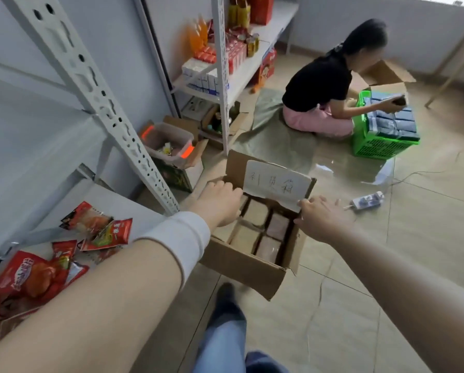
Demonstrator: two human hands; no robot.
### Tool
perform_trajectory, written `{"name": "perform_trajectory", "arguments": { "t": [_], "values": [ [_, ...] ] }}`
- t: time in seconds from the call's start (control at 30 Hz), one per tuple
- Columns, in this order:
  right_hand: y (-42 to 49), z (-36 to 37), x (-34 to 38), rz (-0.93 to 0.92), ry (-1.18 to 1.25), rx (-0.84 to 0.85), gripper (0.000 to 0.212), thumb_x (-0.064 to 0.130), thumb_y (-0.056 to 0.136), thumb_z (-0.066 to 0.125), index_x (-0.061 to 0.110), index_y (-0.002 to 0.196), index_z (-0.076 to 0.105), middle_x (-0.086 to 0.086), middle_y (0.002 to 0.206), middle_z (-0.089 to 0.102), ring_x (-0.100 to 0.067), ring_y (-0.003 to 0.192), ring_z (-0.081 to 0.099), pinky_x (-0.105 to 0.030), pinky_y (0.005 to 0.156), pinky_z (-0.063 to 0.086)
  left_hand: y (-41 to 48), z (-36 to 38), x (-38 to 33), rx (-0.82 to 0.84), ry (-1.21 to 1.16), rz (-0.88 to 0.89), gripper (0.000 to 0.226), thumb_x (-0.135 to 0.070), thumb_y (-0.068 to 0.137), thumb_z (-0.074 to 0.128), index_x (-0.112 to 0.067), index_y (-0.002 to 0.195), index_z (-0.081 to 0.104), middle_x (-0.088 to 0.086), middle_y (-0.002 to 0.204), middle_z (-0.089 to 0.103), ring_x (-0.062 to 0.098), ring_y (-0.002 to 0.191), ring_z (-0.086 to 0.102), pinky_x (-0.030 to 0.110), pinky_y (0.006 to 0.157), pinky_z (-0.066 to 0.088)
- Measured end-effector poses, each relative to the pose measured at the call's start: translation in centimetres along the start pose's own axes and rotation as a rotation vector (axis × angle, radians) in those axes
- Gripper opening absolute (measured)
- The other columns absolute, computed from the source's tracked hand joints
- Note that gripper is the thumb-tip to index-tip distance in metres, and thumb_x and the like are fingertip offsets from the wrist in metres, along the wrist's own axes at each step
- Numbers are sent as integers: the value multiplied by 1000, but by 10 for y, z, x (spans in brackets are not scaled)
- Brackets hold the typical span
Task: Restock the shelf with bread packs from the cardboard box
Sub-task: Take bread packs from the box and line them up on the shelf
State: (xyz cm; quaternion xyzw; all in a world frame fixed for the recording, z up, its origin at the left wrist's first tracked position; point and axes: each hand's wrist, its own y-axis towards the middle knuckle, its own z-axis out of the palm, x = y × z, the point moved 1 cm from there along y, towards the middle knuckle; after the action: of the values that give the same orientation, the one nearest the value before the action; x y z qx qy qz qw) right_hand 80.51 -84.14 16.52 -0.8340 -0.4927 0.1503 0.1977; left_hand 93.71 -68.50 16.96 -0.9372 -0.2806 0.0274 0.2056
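Handwritten label on box flap: illegible.

— What was the brown cardboard box like?
— Matt, rough card, with a white paper label.
— And the shelving?
— White painted perforated metal upright; the beige floor tiles shone glossy.

You get soft, even daylight; brightest at top right corner. Glossy floor throws pale glare streaks. Shadows faint. Wide-angle lens bends shelf post and stretches your forearms at frame edges. Overall picture slightly soft; far person blurred.
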Motion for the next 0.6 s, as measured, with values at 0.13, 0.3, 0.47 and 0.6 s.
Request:
{"name": "perform_trajectory", "arguments": {
  "t": [0.13,0.3,0.47,0.6],
  "values": [
    [37,52,-3,56,86,116,34,34,92,39,17,121,47,-9,129,50,-28,126,38,-49,100,29,68,47,-4,150,-82,27,41,-37,92,45,-12,124,43,14,127,51,32,116,46,41,91,38],
    [76,100,6,101,205,271,43,27,95,38,16,136,36,-9,136,44,-28,132,32,-50,104,26,129,96,1,355,-184,23,45,-36,93,45,-11,129,40,14,131,48,33,120,44,42,97,37],
    [121,164,16,117,348,356,47,34,94,37,18,138,34,-5,136,44,-27,129,35,-41,105,29,208,150,-4,445,-332,-25,47,-35,93,47,-11,132,39,13,133,47,31,123,43,42,100,40],
    [165,235,32,157,520,480,51,40,94,41,13,137,34,-8,133,47,-26,123,43,-34,100,36,281,214,-21,512,-554,-173,57,-29,93,49,-5,140,27,18,141,39,33,130,39,41,106,35]
  ]
}}
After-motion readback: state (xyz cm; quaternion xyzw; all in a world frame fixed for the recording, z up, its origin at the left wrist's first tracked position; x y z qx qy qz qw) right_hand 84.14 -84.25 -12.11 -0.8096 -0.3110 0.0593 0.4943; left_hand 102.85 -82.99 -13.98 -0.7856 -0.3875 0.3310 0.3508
